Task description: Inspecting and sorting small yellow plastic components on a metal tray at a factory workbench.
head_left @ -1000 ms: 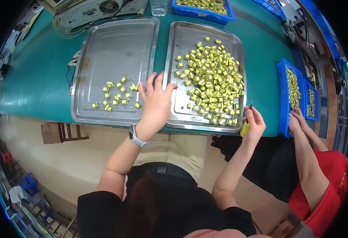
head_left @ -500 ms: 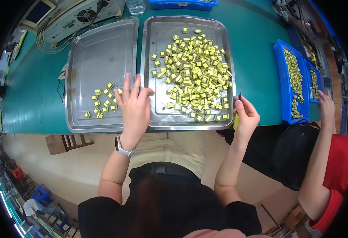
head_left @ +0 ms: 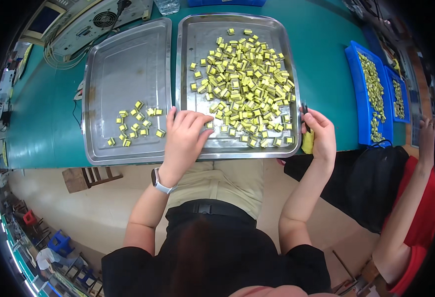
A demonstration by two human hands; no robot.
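My left hand (head_left: 184, 136) is over the near left corner of the right metal tray (head_left: 182, 54). Its thumb and index finger close around a small yellow block-shaped component (head_left: 209, 125) at the edge of the heap. Many like it form a pile (head_left: 244, 81) in that tray. A smaller loose group (head_left: 139, 117) lies in the left metal tray (head_left: 128, 49). Just outside the right tray's near right corner, my right hand (head_left: 322, 133) grips a slim dark tool with a yellow handle (head_left: 307, 142), seemingly tweezers; its dark tip points away from me.
Blue bins (head_left: 358, 94) of similar components stand at the right, near a co-worker's hand (head_left: 427, 127) and red sleeve. Farther back are a grey instrument with a fan (head_left: 103, 20) and cables, a clear container (head_left: 167, 6) and another blue bin (head_left: 227, 2). The table (head_left: 321, 59) is green.
My left hand has moved right from the left tray to the heap's edge and closed on a component. More components lie in the left tray where it was. My right hand shifted slightly right.
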